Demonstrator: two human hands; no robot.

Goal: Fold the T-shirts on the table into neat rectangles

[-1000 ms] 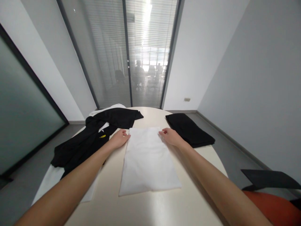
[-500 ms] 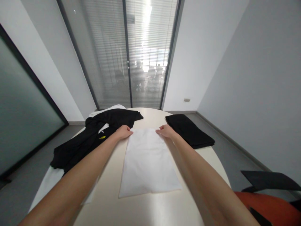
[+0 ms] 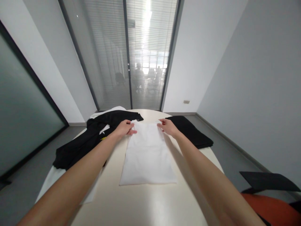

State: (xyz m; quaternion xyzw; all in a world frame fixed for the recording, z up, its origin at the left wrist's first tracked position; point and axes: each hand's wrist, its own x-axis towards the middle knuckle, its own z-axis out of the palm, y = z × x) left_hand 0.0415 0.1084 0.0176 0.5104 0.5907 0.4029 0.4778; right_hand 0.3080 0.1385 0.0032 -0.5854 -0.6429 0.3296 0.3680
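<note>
A white cloth folded into a neat rectangle point(image 3: 148, 153), which looks like a garment, lies flat on the pale table point(image 3: 141, 208). My left hand point(image 3: 125, 128) pinches its far left corner between thumb and fingers. At the far right corner, my right hand point(image 3: 167, 126) grips the fabric the same way. The far edge is slightly raised between the two hands. Left of my left hand spreads a loose black garment point(image 3: 82, 141) with a yellow and white print. Just beyond my right hand rests a folded black stack of cloth point(image 3: 191, 131).
White fabric point(image 3: 50, 179) shows beneath the black garment along the table's left side. An orange chair point(image 3: 268, 208) with a black armrest point(image 3: 270, 181) stands at the lower right. Behind the table are a glass partition with blinds point(image 3: 148, 78) and a plain wall.
Both hands have moved slightly farther away, pulling the white folded cloth with them. Its near edge now lies farther from me and straighter. The black stack stays in place.
</note>
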